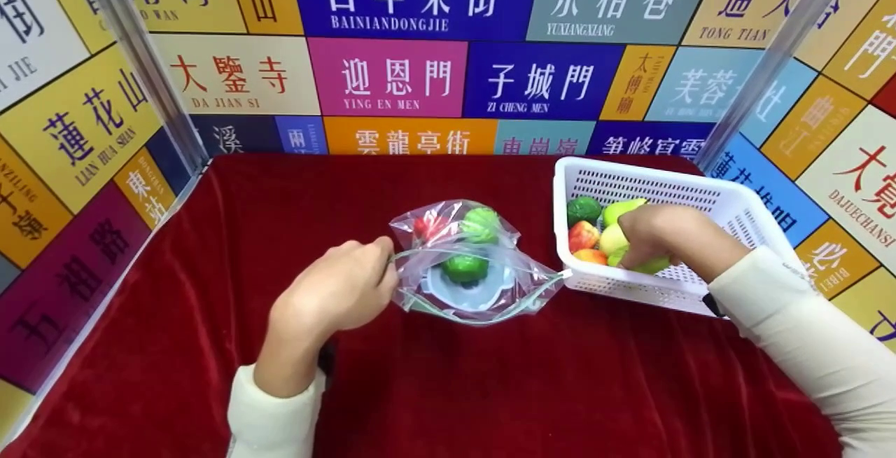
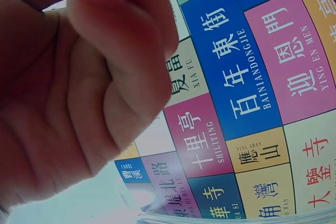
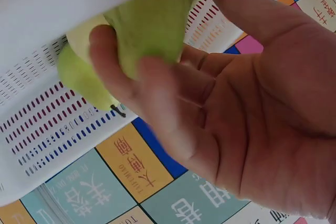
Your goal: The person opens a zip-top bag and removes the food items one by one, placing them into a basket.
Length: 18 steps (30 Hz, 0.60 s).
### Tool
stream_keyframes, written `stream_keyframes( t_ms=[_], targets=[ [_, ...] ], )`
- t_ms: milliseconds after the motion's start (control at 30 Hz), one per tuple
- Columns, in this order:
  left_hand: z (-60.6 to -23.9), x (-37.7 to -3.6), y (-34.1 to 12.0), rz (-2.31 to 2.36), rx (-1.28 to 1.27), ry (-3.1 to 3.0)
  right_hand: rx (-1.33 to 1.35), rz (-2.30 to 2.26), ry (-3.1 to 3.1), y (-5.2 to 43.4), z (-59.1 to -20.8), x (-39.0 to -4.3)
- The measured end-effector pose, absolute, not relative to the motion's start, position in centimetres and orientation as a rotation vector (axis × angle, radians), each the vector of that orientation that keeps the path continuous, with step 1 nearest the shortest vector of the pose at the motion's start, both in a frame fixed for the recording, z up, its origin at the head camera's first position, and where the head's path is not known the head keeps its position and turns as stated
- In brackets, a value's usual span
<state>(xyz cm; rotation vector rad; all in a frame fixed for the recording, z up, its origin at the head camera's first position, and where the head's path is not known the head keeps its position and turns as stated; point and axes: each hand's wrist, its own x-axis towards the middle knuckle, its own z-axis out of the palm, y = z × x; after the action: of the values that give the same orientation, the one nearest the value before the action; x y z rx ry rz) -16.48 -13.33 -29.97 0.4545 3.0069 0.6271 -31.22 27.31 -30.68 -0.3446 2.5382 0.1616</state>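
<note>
Right wrist view — green pear (image 3: 142,30) lies inside the right hand (image 3: 236,103) grip.

Head cam looks down; wrist cams close-up, all share sign wall (image 1: 413,59).

**Bag at centre, basket to its right**

The bag (image 1: 470,262) lies mid-frame on the table (image 1: 490,388), holding fruit. The left hand (image 1: 336,290) is at its left edge. The basket (image 1: 672,234) sits right of it, the right hand (image 1: 665,234) inside among fruit.

cloth (image 1: 490,388): red | basket (image 1: 735,206): white | pear (image 3: 142,30): green
</note>
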Motion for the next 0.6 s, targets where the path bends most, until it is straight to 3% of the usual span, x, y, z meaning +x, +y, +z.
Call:
stream_keyframes(
  t_ms=[600],
  targets=[
    [-29.86,-16.41,-13.25,0.623,0.444,2.994,-0.359,0.201,2.54,26.65,-30.86,-31.14]
  ],
)
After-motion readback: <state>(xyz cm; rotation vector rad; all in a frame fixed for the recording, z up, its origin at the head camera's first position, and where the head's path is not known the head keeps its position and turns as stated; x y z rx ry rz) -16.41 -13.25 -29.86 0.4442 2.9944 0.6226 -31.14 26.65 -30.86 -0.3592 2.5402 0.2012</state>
